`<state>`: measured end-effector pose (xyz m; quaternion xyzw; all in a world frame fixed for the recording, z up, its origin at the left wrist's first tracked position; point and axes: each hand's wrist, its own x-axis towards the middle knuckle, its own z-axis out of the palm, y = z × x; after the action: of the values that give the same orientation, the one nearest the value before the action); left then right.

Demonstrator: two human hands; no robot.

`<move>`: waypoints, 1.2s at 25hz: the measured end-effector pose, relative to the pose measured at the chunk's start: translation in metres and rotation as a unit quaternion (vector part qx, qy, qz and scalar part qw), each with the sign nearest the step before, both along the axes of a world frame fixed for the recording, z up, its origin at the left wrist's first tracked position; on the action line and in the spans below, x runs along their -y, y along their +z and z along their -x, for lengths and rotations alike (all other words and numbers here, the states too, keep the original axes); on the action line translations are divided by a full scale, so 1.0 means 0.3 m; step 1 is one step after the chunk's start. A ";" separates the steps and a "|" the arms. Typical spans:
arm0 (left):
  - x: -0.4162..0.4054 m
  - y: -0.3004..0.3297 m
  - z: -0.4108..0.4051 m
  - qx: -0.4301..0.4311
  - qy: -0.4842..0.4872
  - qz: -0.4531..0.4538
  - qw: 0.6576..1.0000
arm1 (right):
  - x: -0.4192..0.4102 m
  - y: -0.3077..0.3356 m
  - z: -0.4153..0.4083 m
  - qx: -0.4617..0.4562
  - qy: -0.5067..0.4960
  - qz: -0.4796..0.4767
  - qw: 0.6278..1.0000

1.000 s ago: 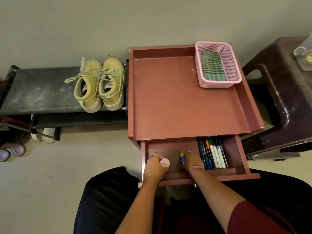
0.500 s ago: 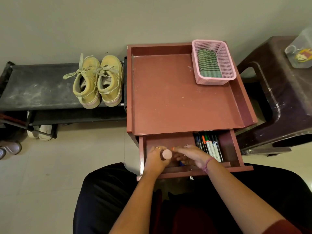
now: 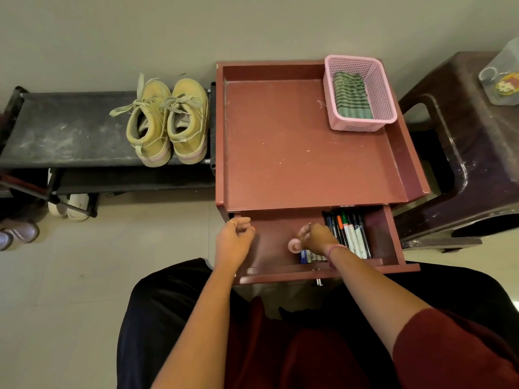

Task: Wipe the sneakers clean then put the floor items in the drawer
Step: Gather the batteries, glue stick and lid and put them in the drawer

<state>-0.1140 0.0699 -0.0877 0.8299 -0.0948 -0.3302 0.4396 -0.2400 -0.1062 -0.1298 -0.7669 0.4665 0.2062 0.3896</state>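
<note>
While looking down from the head cam, saw at far L two greyish-purple shoes (image 3: 17,234) on the floor (image 3: 70,276), cut off by the frame edge. Just R of those, white shoes (image 3: 70,206) tucked under a black shoe rack (image 3: 64,130). Rack top looked dusty w/ pale smudges. At its R end, sat the yellow sneakers (image 3: 168,122), side by side, touching, toes twd the wall, laces loose, heels twd the cam.

Next R, stood a red-brown table (image 3: 295,153) w/ raised rim on three sides, hard against the rack. In its far R corner, held a pink basket (image 3: 389,94) w/ a folded green striped cloth (image 3: 352,96) inside.

Below the table top, had the drawer (image 3: 389,240) pulled out, metal knob (image 3: 318,282) on its front. At drawer's L edge, hovered the left hand (image 3: 233,242): fingers (image 3: 251,228) released, loosely curled, nothing seen in them. Mid-drawer, reached in the right hand (image 3: 317,238), pink band (image 3: 335,249) at the wrist, fingers grasping a pink-topped item (image 3: 295,245). Just below that hand, lay a blue-and-white item (image 3: 306,255), partly hidden. Along drawer's R part, lay markers (image 3: 349,234) in a row, caps twd the table.

Far R, stood a dark brown plastic stool (image 3: 463,164) beside the table, w/ a clear container (image 3: 502,80) w/ red-yellow label on top.
</note>
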 end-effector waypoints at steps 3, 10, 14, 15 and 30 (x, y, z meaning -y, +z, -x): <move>-0.018 -0.003 0.003 -0.043 0.053 0.014 0.998 | -0.021 -0.029 -0.006 -0.034 0.159 0.046 0.986; -0.025 -0.032 0.022 -0.071 0.048 0.007 0.996 | -0.072 -0.072 -0.040 -0.105 0.384 0.144 0.906; -0.035 -0.044 0.005 -0.082 0.061 0.000 0.995 | -0.063 -0.107 -0.054 -0.117 0.407 0.134 0.896; -0.034 -0.047 0.002 -0.082 0.064 0.000 0.995 | -0.061 -0.112 -0.055 -0.115 0.408 0.125 0.897; -0.135 0.003 0.047 -0.136 0.213 -0.021 0.967 | -0.031 0.094 0.274 0.176 -0.359 -0.024 0.916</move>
<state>-0.1282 0.1103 -0.0867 0.7871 0.1517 -0.3408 0.4913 -0.3221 -0.0969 -0.1018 -0.5621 0.6296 -0.0746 0.5311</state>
